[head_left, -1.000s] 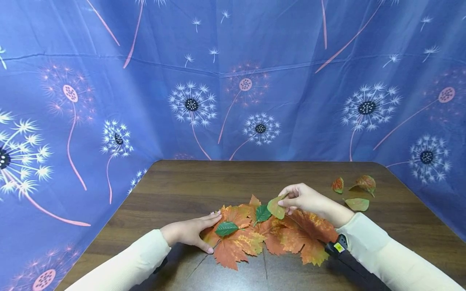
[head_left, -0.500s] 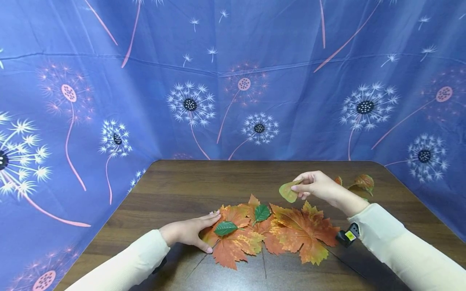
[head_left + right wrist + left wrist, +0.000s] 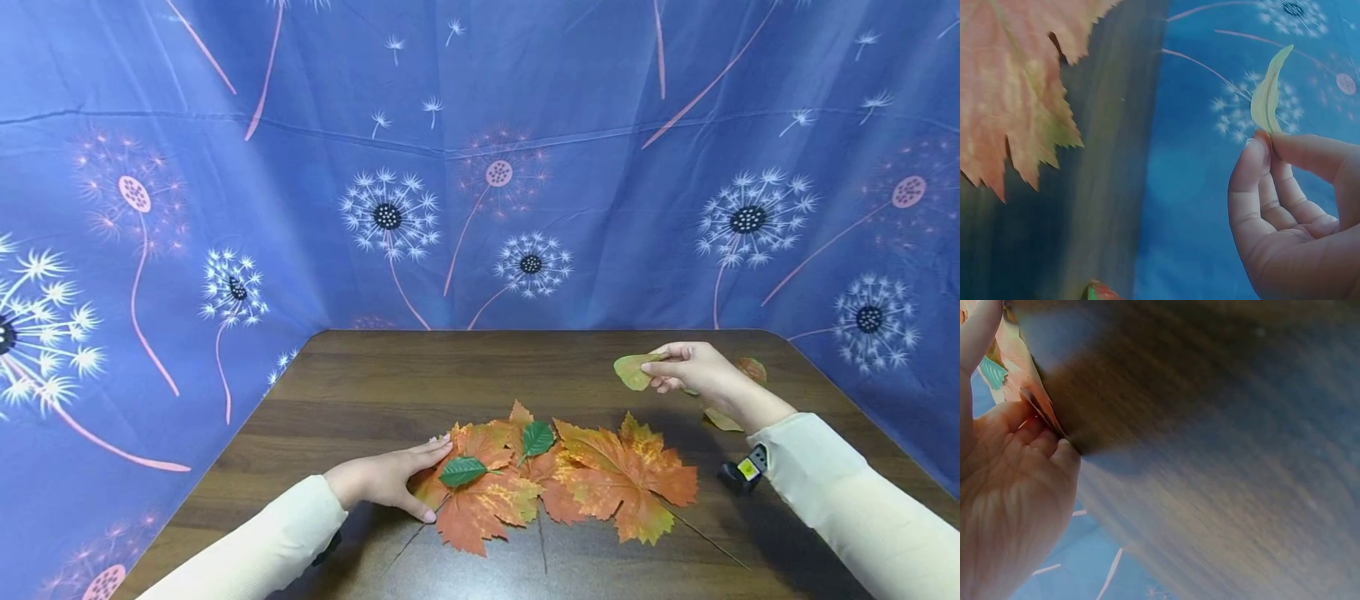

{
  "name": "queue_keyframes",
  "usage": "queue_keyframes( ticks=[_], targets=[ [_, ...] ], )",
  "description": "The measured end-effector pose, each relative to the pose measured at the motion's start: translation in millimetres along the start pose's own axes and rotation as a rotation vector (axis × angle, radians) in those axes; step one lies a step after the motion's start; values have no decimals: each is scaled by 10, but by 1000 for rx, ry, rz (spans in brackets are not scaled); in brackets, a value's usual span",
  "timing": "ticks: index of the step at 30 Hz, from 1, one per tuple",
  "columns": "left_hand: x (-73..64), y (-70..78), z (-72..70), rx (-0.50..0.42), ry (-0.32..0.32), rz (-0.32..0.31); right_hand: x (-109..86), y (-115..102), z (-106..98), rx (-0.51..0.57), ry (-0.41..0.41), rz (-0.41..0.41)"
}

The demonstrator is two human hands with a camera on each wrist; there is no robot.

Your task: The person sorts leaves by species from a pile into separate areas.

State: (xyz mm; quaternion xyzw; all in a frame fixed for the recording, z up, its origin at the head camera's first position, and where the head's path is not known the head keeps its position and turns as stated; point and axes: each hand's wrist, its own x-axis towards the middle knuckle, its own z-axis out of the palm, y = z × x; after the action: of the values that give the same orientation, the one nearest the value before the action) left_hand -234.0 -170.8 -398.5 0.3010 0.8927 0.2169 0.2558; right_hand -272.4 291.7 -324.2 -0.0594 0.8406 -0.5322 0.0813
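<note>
Dandelion-print cloth (image 3: 600, 167) is hanging behind the wood-grain table (image 3: 420, 375). Right hand (image 3: 701, 375) is pinching a yellow-green leaf (image 3: 632, 372) over the table, beyond the orange maple leaves (image 3: 480, 518); left hand (image 3: 386, 479), fingers extended, thumb spread, is touching their left edge.

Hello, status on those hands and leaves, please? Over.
Left hand touching orange leaves. Right hand pinching yellow-green leaf, held up. No obstacle seen; loose leaves behind right hand, partly hidden.
</note>
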Motion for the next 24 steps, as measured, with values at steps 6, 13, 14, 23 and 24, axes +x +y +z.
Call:
queue_keyframes(
  ticks=[6, 13, 14, 23, 24],
  targets=[
    [10, 12, -4, 3, -4, -2, -8, 2, -166, 12, 56, 5],
    [11, 22, -10, 7, -5, 1, -34, 115, -361, 45, 91, 33],
    [14, 25, -8, 9, -5, 0, -47, 139, -392, 52, 96, 41],
    [27, 55, 2, 8, -7, -13, -131, 303, -686, 26, 146, 118],
    [30, 57, -1, 7, -6, -13, -135, 322, -720, 23, 150, 121]
  ],
)
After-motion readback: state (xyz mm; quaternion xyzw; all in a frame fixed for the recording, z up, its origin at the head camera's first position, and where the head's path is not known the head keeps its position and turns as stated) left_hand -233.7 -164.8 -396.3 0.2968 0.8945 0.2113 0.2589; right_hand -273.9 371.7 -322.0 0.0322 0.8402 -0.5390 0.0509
